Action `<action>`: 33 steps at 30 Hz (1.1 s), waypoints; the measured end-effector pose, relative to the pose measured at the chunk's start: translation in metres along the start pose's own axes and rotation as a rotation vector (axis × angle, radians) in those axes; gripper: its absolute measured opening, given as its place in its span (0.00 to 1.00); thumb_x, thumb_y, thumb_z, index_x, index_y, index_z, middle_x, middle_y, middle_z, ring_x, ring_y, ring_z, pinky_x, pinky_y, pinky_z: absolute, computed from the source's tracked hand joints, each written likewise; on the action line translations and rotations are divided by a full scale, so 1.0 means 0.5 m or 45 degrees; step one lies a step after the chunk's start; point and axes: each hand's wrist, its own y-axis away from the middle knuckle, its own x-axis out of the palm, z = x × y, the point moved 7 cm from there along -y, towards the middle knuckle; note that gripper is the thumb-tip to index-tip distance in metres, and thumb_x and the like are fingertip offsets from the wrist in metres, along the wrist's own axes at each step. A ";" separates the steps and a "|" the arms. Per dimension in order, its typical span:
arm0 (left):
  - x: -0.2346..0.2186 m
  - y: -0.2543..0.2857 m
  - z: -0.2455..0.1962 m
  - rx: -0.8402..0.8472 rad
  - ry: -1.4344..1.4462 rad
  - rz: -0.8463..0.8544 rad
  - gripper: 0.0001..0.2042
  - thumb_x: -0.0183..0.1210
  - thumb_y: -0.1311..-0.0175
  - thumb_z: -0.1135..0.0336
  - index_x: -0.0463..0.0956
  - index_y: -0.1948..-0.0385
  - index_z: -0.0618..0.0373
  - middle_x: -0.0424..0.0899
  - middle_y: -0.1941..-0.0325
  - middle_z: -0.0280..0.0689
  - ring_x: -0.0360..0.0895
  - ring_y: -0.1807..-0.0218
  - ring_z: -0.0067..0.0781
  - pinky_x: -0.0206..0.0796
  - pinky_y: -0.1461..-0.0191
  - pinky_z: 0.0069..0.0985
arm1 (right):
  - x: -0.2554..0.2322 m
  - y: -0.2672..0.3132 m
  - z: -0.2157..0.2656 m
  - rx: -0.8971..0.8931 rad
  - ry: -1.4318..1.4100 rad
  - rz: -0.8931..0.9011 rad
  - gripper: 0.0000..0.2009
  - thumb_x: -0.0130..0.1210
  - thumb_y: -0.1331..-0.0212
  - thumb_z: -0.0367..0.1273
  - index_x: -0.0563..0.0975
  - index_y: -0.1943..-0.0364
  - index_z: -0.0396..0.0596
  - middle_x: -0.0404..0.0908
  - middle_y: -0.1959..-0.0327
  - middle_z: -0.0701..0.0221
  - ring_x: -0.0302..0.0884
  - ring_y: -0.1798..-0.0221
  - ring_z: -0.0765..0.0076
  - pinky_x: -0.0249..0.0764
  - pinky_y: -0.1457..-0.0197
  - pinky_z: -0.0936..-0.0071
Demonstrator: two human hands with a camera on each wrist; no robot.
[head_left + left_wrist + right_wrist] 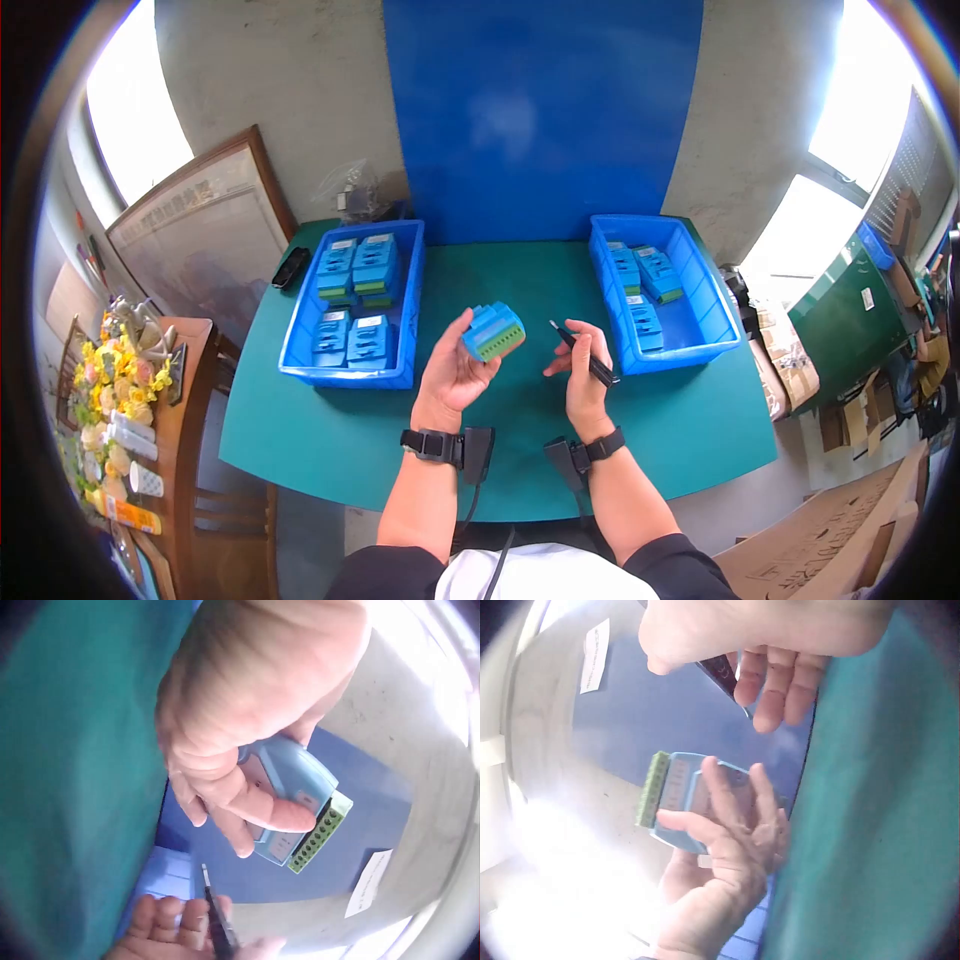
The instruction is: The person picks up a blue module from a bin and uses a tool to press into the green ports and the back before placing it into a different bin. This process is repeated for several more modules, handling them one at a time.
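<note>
My left hand grips a blue module with a green terminal strip, held above the green table between two blue bins. In the left wrist view its fingers lie across the face of the module, and the green terminal strip sticks out past them. To the right, my right hand holds a black screwdriver-like tool, its thin tip pointing up and left toward the module, apart from it. The right wrist view shows the tool partly hidden by the right hand.
The left blue bin holds several blue modules; the right blue bin holds several more. A black object lies at the left edge of the green table. Behind the table stands a blue panel. Cables hang from both wrist cameras.
</note>
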 end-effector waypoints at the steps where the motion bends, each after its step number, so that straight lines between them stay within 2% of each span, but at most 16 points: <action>1: -0.017 -0.006 0.009 0.014 -0.034 -0.052 0.16 0.57 0.36 0.60 0.73 0.55 0.62 0.77 0.50 0.52 0.73 0.44 0.60 0.80 0.65 0.29 | -0.003 -0.001 0.003 -0.044 -0.010 -0.006 0.15 0.47 0.32 0.40 0.71 0.55 0.41 0.75 0.70 0.68 0.75 0.76 0.77 0.73 0.73 0.81; 3: -0.043 -0.009 0.015 0.050 -0.106 -0.170 0.15 0.58 0.36 0.60 0.73 0.56 0.61 0.79 0.52 0.49 0.74 0.47 0.60 0.81 0.64 0.30 | -0.002 0.001 0.006 -0.118 -0.041 -0.009 0.12 0.49 0.34 0.35 0.71 0.57 0.40 0.75 0.70 0.69 0.76 0.73 0.77 0.74 0.71 0.80; 4: -0.039 -0.004 0.015 0.095 -0.209 -0.218 0.14 0.58 0.37 0.59 0.73 0.55 0.57 0.81 0.58 0.38 0.82 0.60 0.32 0.81 0.66 0.26 | 0.001 0.007 0.016 -0.105 -0.088 -0.018 0.08 0.50 0.38 0.29 0.71 0.60 0.39 0.76 0.69 0.68 0.77 0.71 0.77 0.75 0.68 0.79; 7: -0.043 0.000 0.003 0.104 -0.193 -0.209 0.15 0.58 0.37 0.59 0.72 0.54 0.57 0.81 0.57 0.38 0.82 0.59 0.32 0.80 0.64 0.26 | 0.012 0.028 0.031 -0.188 -0.065 0.102 0.06 0.51 0.41 0.27 0.71 0.63 0.38 0.77 0.70 0.67 0.78 0.71 0.75 0.76 0.67 0.79; 8: -0.041 0.001 -0.002 0.117 -0.236 -0.217 0.15 0.58 0.37 0.59 0.72 0.54 0.57 0.81 0.57 0.38 0.82 0.58 0.32 0.80 0.63 0.25 | 0.023 0.037 0.049 -0.186 -0.030 0.096 0.05 0.48 0.45 0.25 0.70 0.66 0.37 0.75 0.70 0.64 0.76 0.73 0.71 0.74 0.70 0.78; 9: -0.037 0.003 -0.007 0.126 -0.280 -0.225 0.16 0.58 0.36 0.59 0.72 0.53 0.57 0.81 0.57 0.38 0.82 0.58 0.32 0.80 0.63 0.25 | 0.029 0.043 0.057 -0.296 0.000 0.170 0.06 0.50 0.45 0.26 0.70 0.67 0.37 0.75 0.70 0.63 0.77 0.73 0.72 0.75 0.69 0.77; 12: -0.029 0.009 -0.012 0.130 -0.359 -0.247 0.17 0.58 0.36 0.58 0.72 0.52 0.58 0.80 0.56 0.37 0.81 0.58 0.31 0.78 0.61 0.24 | 0.053 0.061 0.077 -0.399 0.112 0.305 0.09 0.54 0.42 0.31 0.71 0.66 0.36 0.76 0.70 0.61 0.78 0.72 0.70 0.76 0.67 0.76; 16: -0.026 0.014 -0.012 0.149 -0.391 -0.300 0.17 0.57 0.36 0.58 0.72 0.51 0.58 0.80 0.57 0.36 0.81 0.59 0.29 0.77 0.60 0.24 | 0.069 0.067 0.077 -0.433 0.109 0.329 0.06 0.56 0.54 0.22 0.75 0.70 0.38 0.81 0.74 0.62 0.80 0.73 0.70 0.75 0.71 0.79; 19: -0.026 0.012 -0.008 0.111 -0.377 -0.230 0.13 0.56 0.35 0.61 0.73 0.54 0.56 0.82 0.58 0.35 0.81 0.56 0.29 0.77 0.57 0.24 | 0.078 0.068 0.079 -0.501 0.177 0.387 0.06 0.56 0.56 0.22 0.75 0.70 0.38 0.81 0.74 0.62 0.80 0.73 0.69 0.75 0.71 0.79; 26: -0.025 0.017 -0.011 0.179 -0.453 -0.293 0.18 0.58 0.37 0.58 0.72 0.51 0.58 0.80 0.57 0.35 0.81 0.58 0.28 0.77 0.59 0.26 | 0.078 0.070 0.068 -0.489 0.287 0.302 0.07 0.60 0.56 0.23 0.75 0.71 0.41 0.82 0.75 0.64 0.80 0.76 0.70 0.75 0.73 0.78; 29: -0.028 0.018 -0.016 0.224 -0.466 -0.306 0.19 0.59 0.37 0.58 0.71 0.50 0.59 0.80 0.56 0.35 0.81 0.57 0.28 0.78 0.59 0.27 | 0.085 0.078 0.094 -0.776 0.531 0.297 0.08 0.63 0.56 0.25 0.76 0.71 0.42 0.82 0.75 0.65 0.81 0.76 0.70 0.75 0.73 0.79; 31: -0.023 0.022 -0.020 0.239 -0.504 -0.302 0.19 0.59 0.37 0.58 0.71 0.49 0.60 0.80 0.56 0.36 0.81 0.57 0.29 0.79 0.59 0.27 | 0.067 0.079 0.068 -0.612 0.367 0.226 0.07 0.63 0.52 0.26 0.76 0.71 0.41 0.82 0.75 0.65 0.82 0.75 0.71 0.76 0.72 0.79; 33: -0.028 0.021 -0.018 0.183 -0.444 -0.262 0.16 0.59 0.37 0.60 0.72 0.51 0.56 0.81 0.56 0.34 0.81 0.55 0.29 0.77 0.56 0.26 | 0.055 0.075 0.058 -0.468 0.243 0.186 0.08 0.61 0.46 0.30 0.75 0.70 0.40 0.81 0.74 0.64 0.82 0.74 0.70 0.77 0.71 0.78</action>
